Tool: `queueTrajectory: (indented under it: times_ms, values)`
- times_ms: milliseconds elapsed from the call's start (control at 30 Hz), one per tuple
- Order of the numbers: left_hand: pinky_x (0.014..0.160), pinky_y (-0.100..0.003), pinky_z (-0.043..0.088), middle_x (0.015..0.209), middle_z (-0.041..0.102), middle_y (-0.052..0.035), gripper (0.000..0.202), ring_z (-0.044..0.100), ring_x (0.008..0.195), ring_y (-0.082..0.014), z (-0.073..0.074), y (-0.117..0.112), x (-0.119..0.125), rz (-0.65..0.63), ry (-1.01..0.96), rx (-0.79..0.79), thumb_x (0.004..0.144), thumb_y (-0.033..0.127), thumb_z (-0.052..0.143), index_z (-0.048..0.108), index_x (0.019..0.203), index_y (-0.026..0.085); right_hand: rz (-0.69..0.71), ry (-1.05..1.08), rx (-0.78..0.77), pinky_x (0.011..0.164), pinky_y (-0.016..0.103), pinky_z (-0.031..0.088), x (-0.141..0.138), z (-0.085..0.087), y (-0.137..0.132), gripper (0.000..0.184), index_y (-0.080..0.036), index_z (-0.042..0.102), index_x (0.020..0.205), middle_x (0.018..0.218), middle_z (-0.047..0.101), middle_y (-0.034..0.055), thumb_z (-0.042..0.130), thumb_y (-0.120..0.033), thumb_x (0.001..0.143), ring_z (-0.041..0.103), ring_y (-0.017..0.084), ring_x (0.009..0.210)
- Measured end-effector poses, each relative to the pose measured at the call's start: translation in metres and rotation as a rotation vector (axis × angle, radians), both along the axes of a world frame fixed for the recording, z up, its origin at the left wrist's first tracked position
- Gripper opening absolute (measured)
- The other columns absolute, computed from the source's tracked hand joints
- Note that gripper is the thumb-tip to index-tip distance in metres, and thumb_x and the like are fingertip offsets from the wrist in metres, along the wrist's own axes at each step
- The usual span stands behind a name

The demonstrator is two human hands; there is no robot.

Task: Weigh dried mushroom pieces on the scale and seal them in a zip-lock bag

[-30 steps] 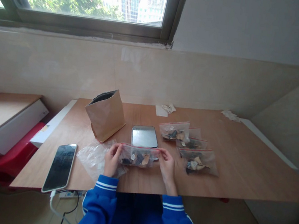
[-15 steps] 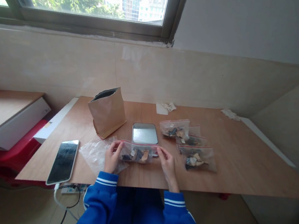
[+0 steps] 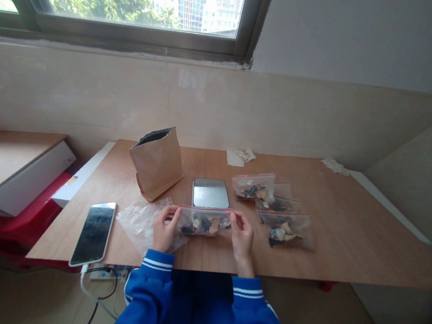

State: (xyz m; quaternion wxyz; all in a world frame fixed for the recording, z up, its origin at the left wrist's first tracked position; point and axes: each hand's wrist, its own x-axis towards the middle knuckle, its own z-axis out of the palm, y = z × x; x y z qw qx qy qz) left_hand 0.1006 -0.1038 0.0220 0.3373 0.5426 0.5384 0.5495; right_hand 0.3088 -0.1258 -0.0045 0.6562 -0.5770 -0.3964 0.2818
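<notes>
Clear zip bag (image 3: pixel 202 222) with dark and tan pieces sits between your hands, near front edge of table (image 3: pixel 349 240). Your left hand (image 3: pixel 164 228) pinches its left end, right hand (image 3: pixel 240 235) its right end. Scale (image 3: pixel 210 193) just behind. Empty bags (image 3: pixel 139 221) under left hand. Phone (image 3: pixel 94 232) farther left. Three filled bags (image 3: pixel 274 207) to right.

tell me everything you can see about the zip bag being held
Clear plastic zip bag with a red strip along its top edge, holding dark and tan pieces and a small white tag. It is stretched sideways near the front edge of the wooden table, before the flat silver scale. The left hand pinches its left end, the right hand its right end.
</notes>
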Motion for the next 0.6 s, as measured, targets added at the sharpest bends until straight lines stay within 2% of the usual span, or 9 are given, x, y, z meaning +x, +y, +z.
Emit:
queueTrajectory:
  times_ms: [133,267,433,500,600]
  values:
    - [0.069,-0.027,0.046,0.078,0.067,-0.0028,0.024,0.062,0.075,-0.0173,-0.003,-0.001,0.003,0.027,-0.007,0.004,0.079,0.042,0.062,0.067,0.081,0.018,0.012,0.043,-0.007,0.076,0.031,0.050,-0.001,0.002,0.000,0.029,-0.017,0.066,0.085,0.085,0.071,0.0055,0.061,-0.045,0.080,0.064,0.018,0.080]
    - [0.074,-0.028,0.047,0.084,0.068,-0.0039,0.026,0.062,0.079,-0.0177,-0.004,-0.001,0.005,-0.029,-0.073,-0.018,0.082,0.042,0.060,0.066,0.086,0.017,0.081,0.109,-0.023,0.073,0.030,0.051,-0.001,0.007,-0.002,0.030,-0.017,0.066,0.084,0.084,0.072,0.0058,0.060,-0.047,0.080,0.065,0.019,0.081]
    - [0.078,-0.029,0.047,0.089,0.068,-0.0053,0.028,0.062,0.085,-0.0182,-0.005,0.000,0.006,-0.114,-0.175,-0.061,0.080,0.042,0.062,0.065,0.090,0.016,0.155,0.150,-0.065,0.063,0.027,0.050,-0.002,0.008,-0.002,0.037,-0.017,0.065,0.099,0.093,0.072,0.0081,0.060,-0.049,0.080,0.066,0.020,0.083]
    - [0.076,-0.028,0.047,0.088,0.068,-0.0051,0.028,0.062,0.083,-0.0176,-0.007,0.001,0.007,-0.109,-0.201,-0.076,0.077,0.041,0.066,0.065,0.090,0.016,0.182,0.169,-0.063,0.066,0.028,0.051,-0.006,0.007,0.000,0.041,-0.018,0.063,0.107,0.093,0.072,0.0078,0.064,-0.047,0.078,0.066,0.021,0.085]
    - [0.072,-0.027,0.047,0.084,0.067,-0.0044,0.030,0.061,0.079,-0.0167,-0.011,0.002,0.009,-0.099,-0.237,-0.111,0.075,0.042,0.068,0.065,0.088,0.015,0.177,0.170,-0.058,0.075,0.033,0.053,-0.011,0.004,0.003,0.039,-0.018,0.065,0.100,0.090,0.072,0.0071,0.067,-0.047,0.075,0.067,0.022,0.085]
